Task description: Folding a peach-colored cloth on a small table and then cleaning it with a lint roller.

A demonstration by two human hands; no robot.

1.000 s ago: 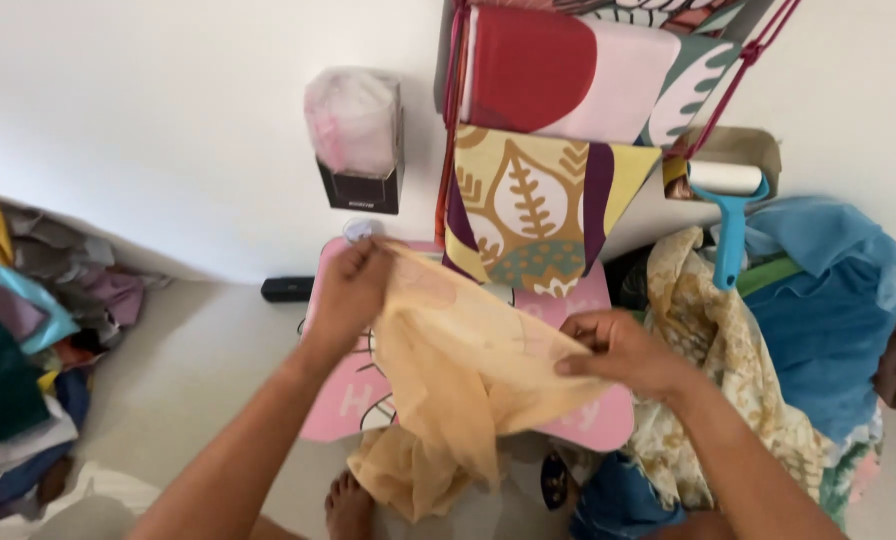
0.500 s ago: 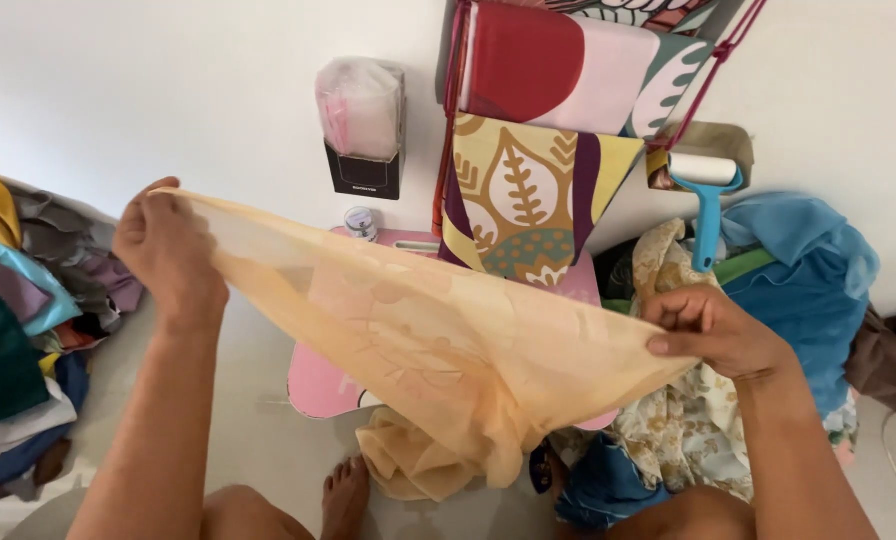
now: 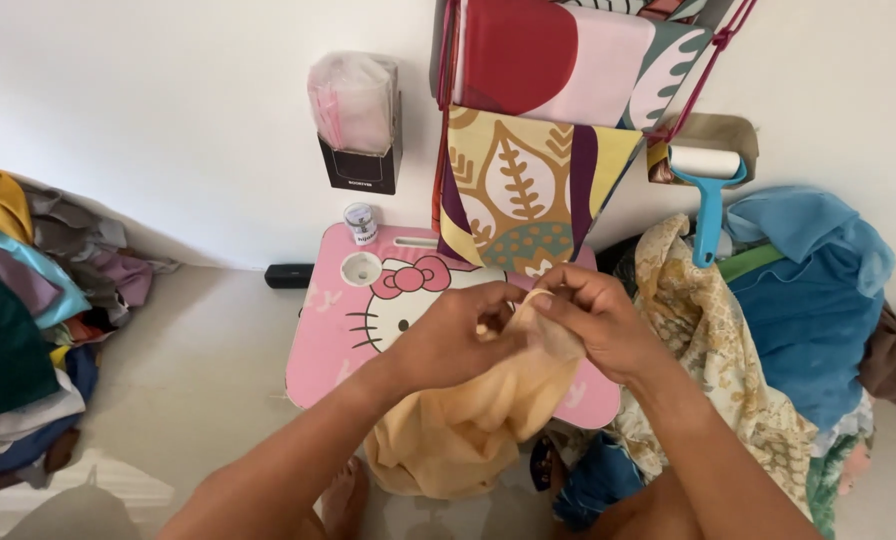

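Peach cloth (image 3: pixel 478 420) pinched by both hands' grip — left hand (image 3: pixel 458 340), right hand (image 3: pixel 593 320) — over pink table (image 3: pixel 333 340).

Two hands, the left hand (image 3: pixel 455 340) and the right hand (image 3: pixel 590 318), hold one peach cloth (image 3: pixel 468 430). There is one pink desk (image 3: pixel 333 330). One small jar (image 3: pixel 361 222) stands at the desk's far left corner. One blue lint roller (image 3: pixel 708 190) hangs on the wall. One bare foot (image 3: pixel 340 500) shows below.
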